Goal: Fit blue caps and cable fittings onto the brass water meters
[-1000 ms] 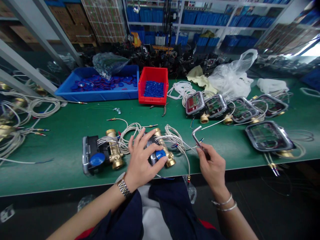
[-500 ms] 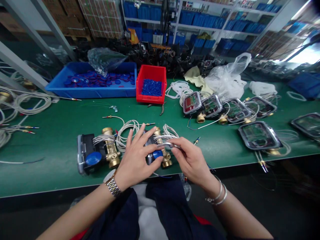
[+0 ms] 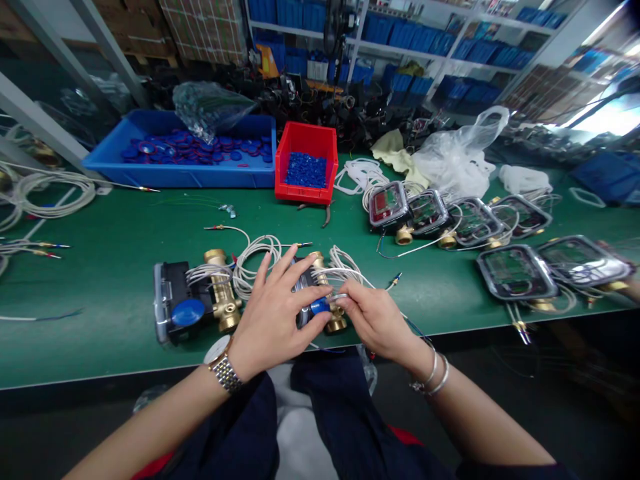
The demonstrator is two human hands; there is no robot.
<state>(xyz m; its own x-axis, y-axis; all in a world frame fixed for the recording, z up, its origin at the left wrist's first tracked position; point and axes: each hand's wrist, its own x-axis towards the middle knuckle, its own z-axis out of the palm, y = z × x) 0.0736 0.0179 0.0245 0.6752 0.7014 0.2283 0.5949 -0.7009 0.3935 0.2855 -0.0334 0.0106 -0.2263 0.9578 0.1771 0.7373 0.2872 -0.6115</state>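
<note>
My left hand [image 3: 280, 310] lies over a meter [image 3: 301, 283] with a black case, its fingers spread across the top and thumb and index finger around a blue round cap [image 3: 319, 306]. The hand hides much of the case. In my right hand [image 3: 375, 317], thumb and fingers pinch a thin silver metal tool [image 3: 339, 297], its tip by the cap; its exact kind is unclear. A brass pipe body [image 3: 336, 324] shows beside the case, with coiled grey cables [image 3: 345, 262] behind. Left of my hands lies a second meter [image 3: 173, 300] with a blue cap and brass pipe.
A blue tray [image 3: 185, 177] of blue discs and a red bin [image 3: 306, 193] of small blue pieces stand behind. Several clear-lidded meters [image 3: 517, 272] sit to the right, below plastic bags [image 3: 455, 160]. Another person's hand [image 3: 631, 287] touches a meter [image 3: 583, 260] at the right edge.
My right hand has brought the silver tool slightly down beside the blue cap. At the right, a meter has moved left against its neighbour, with another person's hand now on it.
</note>
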